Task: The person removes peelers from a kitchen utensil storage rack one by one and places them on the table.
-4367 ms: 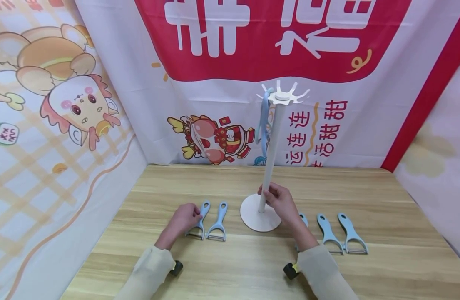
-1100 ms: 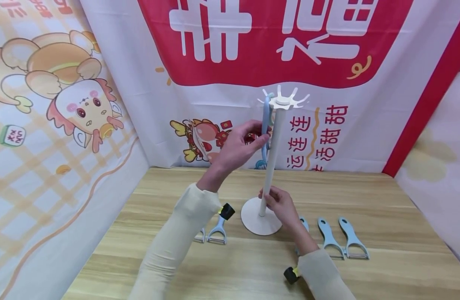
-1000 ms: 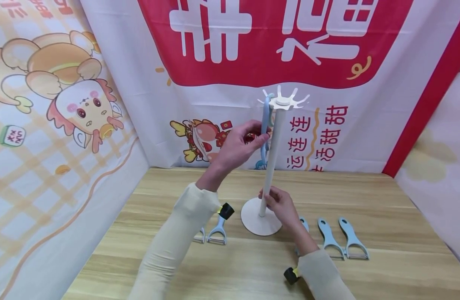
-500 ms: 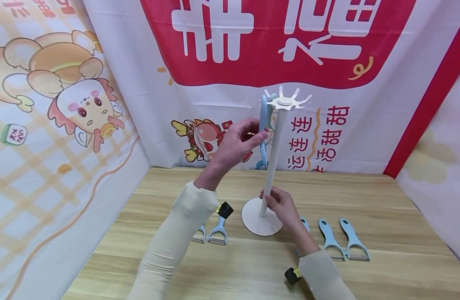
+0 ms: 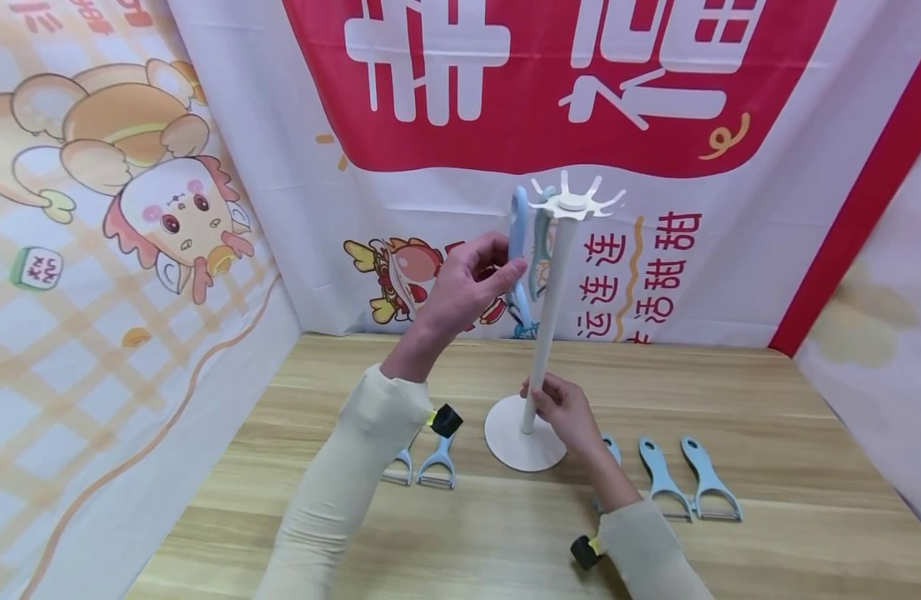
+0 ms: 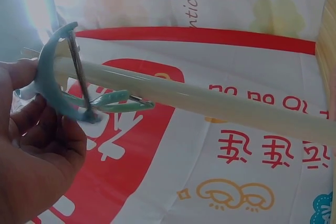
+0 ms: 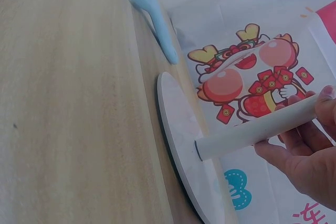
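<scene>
My left hand pinches a light blue peeler upright, left of the white hook stand. The peeler's handle end stands just left of the hooks, seemingly apart from them. A second peeler hangs from the stand behind it. In the left wrist view, the held peeler shows its metal blade, with the hanging peeler beyond along the pole. Low on the pole, my right hand grips it above the round base; the right wrist view shows fingers and thumb around the pole.
Two peelers lie on the wooden table left of the base, one partly behind my left wrist. Right of it lie three more peelers, one mostly hidden by my right arm. A printed cloth hangs behind.
My left hand rose from the table peelers to one on the stand, gripped it, and has drawn it left, away from the hooks. The right hand keeps its grip on the pole.
</scene>
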The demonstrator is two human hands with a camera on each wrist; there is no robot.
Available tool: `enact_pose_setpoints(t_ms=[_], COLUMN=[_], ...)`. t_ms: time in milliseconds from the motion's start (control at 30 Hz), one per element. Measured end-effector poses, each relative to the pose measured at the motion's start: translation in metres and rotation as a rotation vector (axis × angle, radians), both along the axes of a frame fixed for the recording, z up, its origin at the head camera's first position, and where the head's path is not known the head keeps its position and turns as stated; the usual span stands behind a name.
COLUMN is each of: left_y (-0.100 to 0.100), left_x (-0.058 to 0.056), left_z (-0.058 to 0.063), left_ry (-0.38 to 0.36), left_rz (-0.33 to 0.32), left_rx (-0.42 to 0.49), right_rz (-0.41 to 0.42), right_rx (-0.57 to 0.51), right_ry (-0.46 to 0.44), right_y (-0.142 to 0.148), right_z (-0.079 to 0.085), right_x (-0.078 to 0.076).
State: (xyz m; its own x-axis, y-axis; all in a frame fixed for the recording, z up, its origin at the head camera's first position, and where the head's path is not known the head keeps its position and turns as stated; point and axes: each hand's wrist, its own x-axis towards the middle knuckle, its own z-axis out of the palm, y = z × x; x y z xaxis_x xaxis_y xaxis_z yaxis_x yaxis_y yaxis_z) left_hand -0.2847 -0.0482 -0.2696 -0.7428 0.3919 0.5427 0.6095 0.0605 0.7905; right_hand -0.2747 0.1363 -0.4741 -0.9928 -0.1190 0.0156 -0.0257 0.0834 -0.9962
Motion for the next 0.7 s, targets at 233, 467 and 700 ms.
enact_pose_setpoints(t_ms=[233, 467, 700], left_y=[-0.0025, -0.0046, -0.0095], left_x=[0.0011, 0.0020, 0.0030], left_z=[-0.0031, -0.0030, -0.0067], left_ry=[-0.010, 0.000, 0.005], left_rz=[0.019, 0.022, 0.028], left_rx=[-0.015, -0.053, -0.087], right_rz=[-0.002, -0.004, 0.000], right_rx=[0.007, 0.007, 0.003], right_ry=[-0.009, 0.003, 0.002], right_y=[0.0009, 0.0020, 0.0015], right_z=[-0.0016, -0.0009, -0.0013], right_x=[-0.0015, -0.0023, -0.0015])
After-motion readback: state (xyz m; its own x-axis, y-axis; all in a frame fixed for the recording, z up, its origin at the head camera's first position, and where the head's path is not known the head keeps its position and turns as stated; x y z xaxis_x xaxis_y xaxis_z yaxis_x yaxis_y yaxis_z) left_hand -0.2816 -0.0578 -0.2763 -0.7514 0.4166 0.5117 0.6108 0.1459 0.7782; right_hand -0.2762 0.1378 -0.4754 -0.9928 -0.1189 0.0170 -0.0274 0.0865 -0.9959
